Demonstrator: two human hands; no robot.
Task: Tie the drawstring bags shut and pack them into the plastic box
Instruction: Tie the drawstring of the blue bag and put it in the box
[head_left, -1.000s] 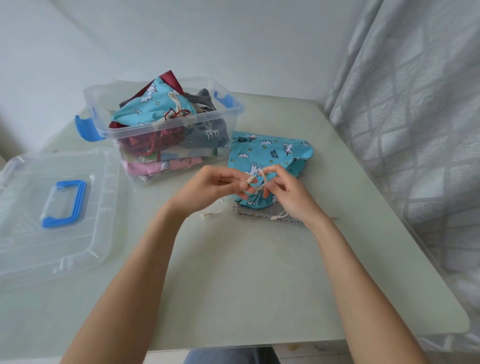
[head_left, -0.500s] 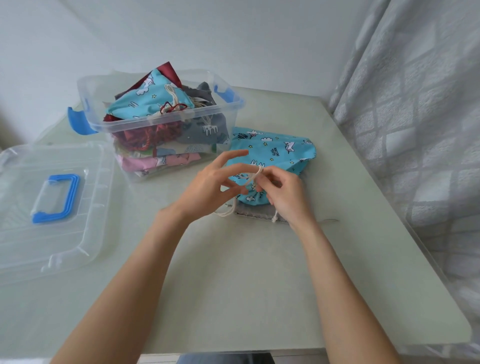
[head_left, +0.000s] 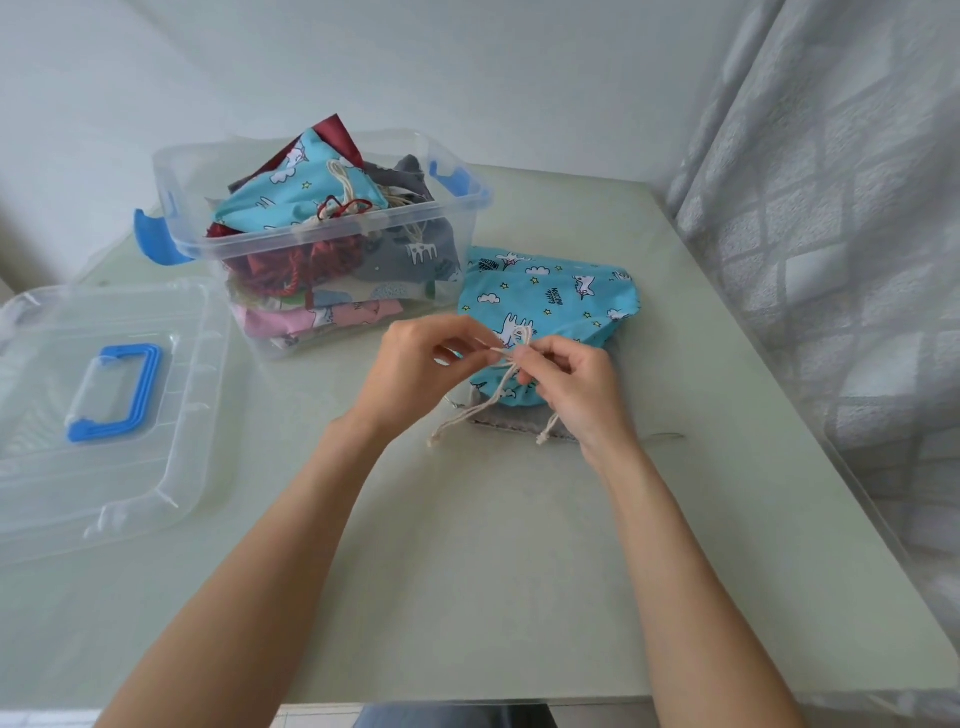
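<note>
Since a second ago the left hand (head_left: 415, 364) and right hand (head_left: 566, 384) have drawn together, each pinching the cream drawstring (head_left: 506, 358); the knot is forming; the blue unicorn bag (head_left: 550, 301) lies near the table's (head_left: 467, 571) far right corner, beside the plastic box (head_left: 291, 244).

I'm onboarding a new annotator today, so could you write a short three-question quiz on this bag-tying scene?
1. True or false: the lid is fitted on the plastic box.
2. What do the left hand and the right hand both pinch? A) the blue handle B) the cream drawstring C) the curtain
3. Fill in: under the blue unicorn bag on the table lies a ____ bag.

Key
1. False: it lies flat on the table, to the left of the box.
2. B: both pinch the cord at the bag's gathered mouth.
3. Grey: the grey bag shows at the blue bag's near edge.
</note>
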